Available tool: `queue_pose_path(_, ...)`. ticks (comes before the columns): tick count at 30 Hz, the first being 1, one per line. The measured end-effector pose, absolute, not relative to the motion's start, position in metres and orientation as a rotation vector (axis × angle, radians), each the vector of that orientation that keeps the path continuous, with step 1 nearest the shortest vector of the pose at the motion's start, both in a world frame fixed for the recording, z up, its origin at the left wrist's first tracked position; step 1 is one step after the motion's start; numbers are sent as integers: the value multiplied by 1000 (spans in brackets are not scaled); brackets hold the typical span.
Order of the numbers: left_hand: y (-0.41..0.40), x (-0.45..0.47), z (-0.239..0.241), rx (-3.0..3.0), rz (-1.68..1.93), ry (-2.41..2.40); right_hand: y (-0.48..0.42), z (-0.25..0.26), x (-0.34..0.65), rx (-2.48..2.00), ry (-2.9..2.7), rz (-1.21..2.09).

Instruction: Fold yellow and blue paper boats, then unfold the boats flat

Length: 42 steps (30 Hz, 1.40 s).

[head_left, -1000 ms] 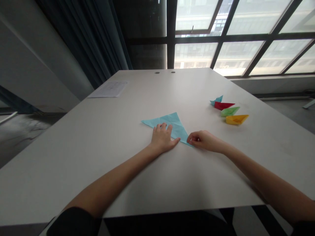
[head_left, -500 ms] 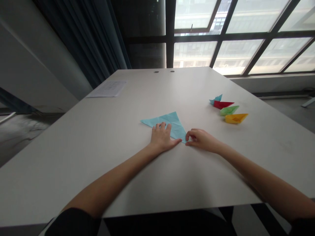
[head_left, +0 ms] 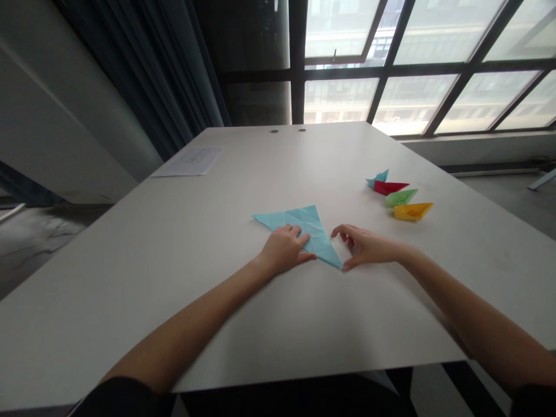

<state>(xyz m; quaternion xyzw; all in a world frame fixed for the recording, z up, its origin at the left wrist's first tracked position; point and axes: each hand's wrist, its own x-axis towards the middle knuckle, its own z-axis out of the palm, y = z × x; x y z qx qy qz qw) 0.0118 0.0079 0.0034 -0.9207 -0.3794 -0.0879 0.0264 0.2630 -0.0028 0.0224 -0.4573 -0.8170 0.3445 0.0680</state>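
A light blue sheet of paper, folded to a triangle and creased, lies flat on the white table in front of me. My left hand rests on its near left part, fingers spread and pressing it down, covering some of the near edge. Beside the paper's right corner is my right hand, its thumb and fingers apart with nothing between them. The right thumb tip is at that corner; whether it touches I cannot tell.
To the right stand several folded paper boats: a blue boat, a red boat, a green boat and a yellow boat. A printed sheet lies at the far left. Windows and a dark curtain are beyond the table.
The blue paper has turned slightly, its right corner shifting nearer and to the right. My right thumb and fingers have spread apart at that corner; my left fingers have shifted a little on the paper.
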Motion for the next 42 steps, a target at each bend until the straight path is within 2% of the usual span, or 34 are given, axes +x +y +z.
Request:
queue_pose_path(4, 8, 3, 6, -2870, -181, -827, -4, 28, 258, -1273, -2444, 1082)
queue_pose_path(7, 2, -5, 16, -2913, -354, -884, -6, 31, 252, -1192, -2381, 1034)
queue_pose_path(9, -3, -6, 29, -2942, -698, -1107, -5, 31, 250, -1186, -2261, 958)
queue_pose_path(11, -7, -4, 45, -2867, -1288, -1422, -4, 28, 249, -1184, -2117, 948)
queue_pose_path(14, -8, -1, 61, -2632, -2234, -1708, -8, 25, 244, -1085, -1943, 1137)
queue_pose_path(16, -6, 0, 63, -2560, -2561, -1815, -13, 26, 237, -1008, -1826, 1305)
queue_pose_path(18, -3, -1, 58, -2557, -2640, -1940, -18, 29, 228, -995, -1687, 1387)
queue_pose_path(22, -1, -1, 47, -2582, -2665, -2120, -23, 38, 218, -1100, -1433, 1304)
queue_pose_path(26, -2, -1, 50, -2569, -2892, -2071, -26, 48, 222, -1122, -1274, 1453)
queue_pose_path(29, -2, -3, 54, -2526, -2917, -2041, -28, 52, 227, -1132, -1282, 1528)
queue_pose_path(33, 0, -5, 54, -2473, -2845, -2165, -25, 51, 230, -1166, -1272, 1426)
queue_pose_path(42, 7, -9, 45, -2249, -3032, -2237, -16, 41, 238, -1206, -1262, 1324)
